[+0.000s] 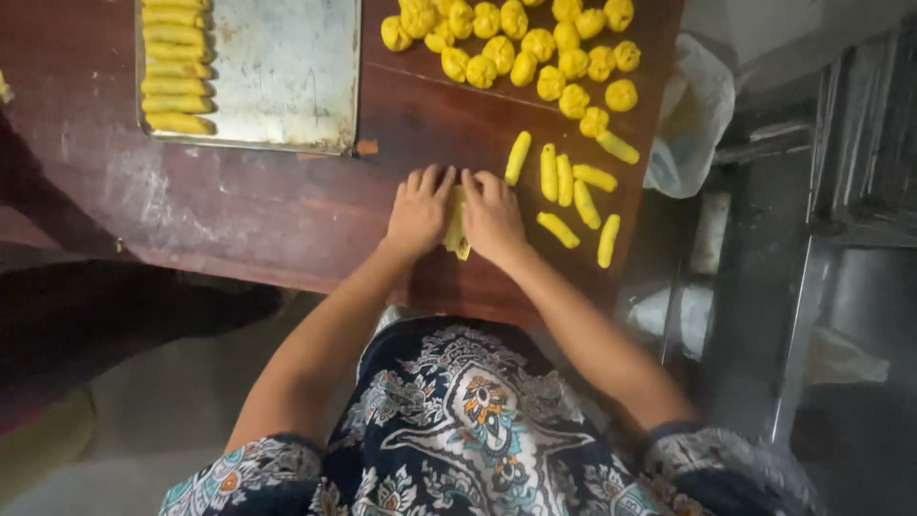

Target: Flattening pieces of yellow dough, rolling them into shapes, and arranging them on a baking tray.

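Note:
My left hand (418, 208) and my right hand (492, 215) lie side by side, palms down, on a piece of yellow dough (457, 234) on the dark wooden table (287, 205). The dough shows only between the two palms. Just right of my right hand lie several finger-shaped dough rolls (571, 186). Farther back sits a heap of round yellow dough balls (535, 43).
A metal baking tray (287, 76) at the back left holds a row of shaped yellow rolls (175, 67) along its left side. A white plastic bag (693, 115) hangs off the table's right edge. Metal racks (841, 191) stand to the right.

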